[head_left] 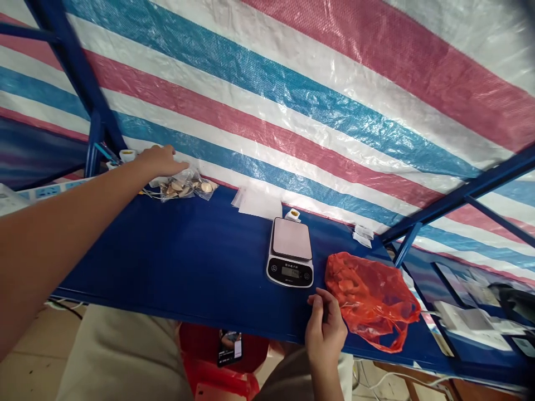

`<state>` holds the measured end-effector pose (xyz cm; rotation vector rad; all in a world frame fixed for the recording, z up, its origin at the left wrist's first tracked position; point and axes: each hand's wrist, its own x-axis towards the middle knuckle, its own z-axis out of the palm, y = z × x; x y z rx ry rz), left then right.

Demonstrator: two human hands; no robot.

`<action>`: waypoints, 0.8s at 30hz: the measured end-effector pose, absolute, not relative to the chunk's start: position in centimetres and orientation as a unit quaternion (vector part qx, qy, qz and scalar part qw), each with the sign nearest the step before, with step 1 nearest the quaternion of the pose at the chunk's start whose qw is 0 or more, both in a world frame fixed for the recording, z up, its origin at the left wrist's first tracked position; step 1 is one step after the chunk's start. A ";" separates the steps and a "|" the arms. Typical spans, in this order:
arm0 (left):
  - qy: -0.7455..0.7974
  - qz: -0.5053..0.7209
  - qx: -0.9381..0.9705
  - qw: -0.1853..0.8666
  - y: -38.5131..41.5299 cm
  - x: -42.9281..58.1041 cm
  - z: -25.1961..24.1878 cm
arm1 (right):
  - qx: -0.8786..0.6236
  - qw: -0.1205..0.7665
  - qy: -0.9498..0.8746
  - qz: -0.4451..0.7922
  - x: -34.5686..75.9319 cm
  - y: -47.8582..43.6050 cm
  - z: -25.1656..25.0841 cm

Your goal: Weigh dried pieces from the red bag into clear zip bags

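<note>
While my left hand lies flat, fingers spread, on top of a clear bag of pale pieces at the far side of the counter, my right hand sits at the near edge, fingers curled narrow just beside a red plastic bag; I cannot tell whether it pinches the plastic. Between the hands stands a scale, its pan bare, both bags off it. Its front label and display are too small to read.
</note>
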<state>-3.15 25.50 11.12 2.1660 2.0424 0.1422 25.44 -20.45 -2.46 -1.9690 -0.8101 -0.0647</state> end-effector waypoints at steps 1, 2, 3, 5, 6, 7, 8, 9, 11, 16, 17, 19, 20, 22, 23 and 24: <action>0.704 0.049 0.703 0.090 25.5 -3.2 10.9 | -0.810 0.483 -0.332 -0.028 25.4 -20.4 -2.5; 0.718 0.051 0.688 0.096 25.5 -3.1 10.6 | -0.811 0.481 -0.332 -0.028 25.4 -20.4 -2.4; 0.726 0.052 0.679 0.101 25.5 -3.0 10.4 | -0.812 0.481 -0.331 -0.029 25.4 -20.4 -2.4; 0.722 0.050 0.682 0.108 25.7 -3.0 9.9 | -0.812 0.479 -0.332 -0.028 25.3 -20.3 -2.2; 0.714 0.052 0.690 0.106 26.0 -3.0 9.7 | -0.812 0.478 -0.332 -0.028 25.3 -20.3 -2.1; 0.705 0.054 0.701 0.099 26.3 -3.0 9.4 | -0.812 0.478 -0.334 -0.027 25.2 -20.4 -2.1; 0.694 0.055 0.713 0.086 26.7 -3.1 9.2 | -0.811 0.478 -0.336 -0.027 25.2 -20.4 -2.0; 0.681 0.052 0.727 0.071 27.1 -3.2 8.9 | -0.811 0.478 -0.337 -0.026 25.2 -20.4 -2.0; 0.657 0.039 0.752 0.047 27.9 -3.3 8.4 | -0.810 0.478 -0.339 -0.028 25.2 -20.4 -2.0; 0.627 0.067 0.775 0.023 27.9 -3.3 8.0 | -0.804 0.483 -0.346 -0.030 25.3 -20.4 -2.3; 0.624 0.075 0.778 0.020 27.6 -3.2 8.2 | -0.803 0.484 -0.347 -0.029 25.3 -20.4 -2.3; 0.615 0.088 0.783 0.014 26.7 -2.9 9.1 | -0.800 0.488 -0.347 -0.027 25.4 -20.3 -2.3; 0.607 0.094 0.789 0.006 26.1 -2.6 9.8 | -0.799 0.490 -0.346 -0.025 25.4 -20.3 -2.3; 0.578 0.102 0.809 -0.019 24.4 -1.6 11.8 | -0.797 0.497 -0.343 -0.021 25.5 -20.4 -2.4; 0.554 0.107 0.825 -0.035 23.3 -1.0 13.0 | -0.794 0.502 -0.342 -0.019 25.5 -20.4 -2.5; 0.529 0.114 0.840 -0.047 21.9 -0.2 14.3 | -0.790 0.509 -0.340 -0.018 25.5 -20.5 -2.5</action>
